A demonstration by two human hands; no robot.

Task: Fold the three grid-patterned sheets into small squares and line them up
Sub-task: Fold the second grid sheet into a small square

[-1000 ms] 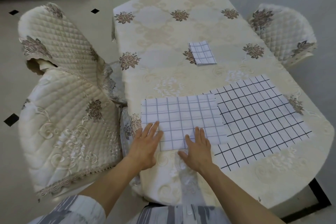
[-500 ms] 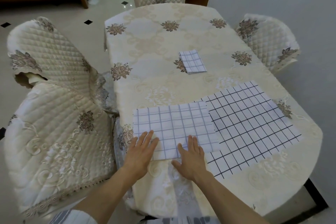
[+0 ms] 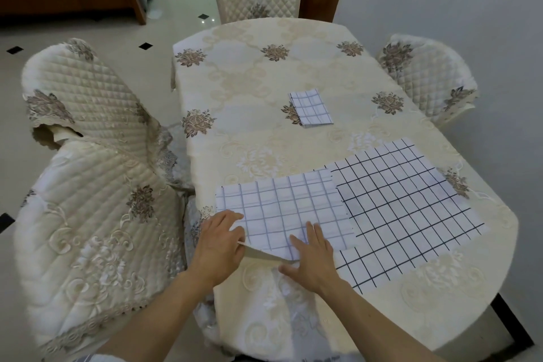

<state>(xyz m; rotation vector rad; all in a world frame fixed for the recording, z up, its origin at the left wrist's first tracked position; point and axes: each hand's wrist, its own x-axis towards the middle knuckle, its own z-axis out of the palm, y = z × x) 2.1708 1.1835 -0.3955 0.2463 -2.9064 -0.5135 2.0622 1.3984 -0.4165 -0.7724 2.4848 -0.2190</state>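
Head view, left hand point(image 3: 221, 241) lifting blue-grid sheet point(image 3: 282, 209) corner, right hand point(image 3: 314, 258) flat on it

Three grid sheets point(image 3: 282, 209), three chairs point(image 3: 88, 185), one table point(image 3: 258, 73), two hands point(image 3: 219, 247).

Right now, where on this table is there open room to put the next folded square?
Free: beside the folded square, on the bare table to its left and far side. Crowded: the near edge, under both sheets and both hands.
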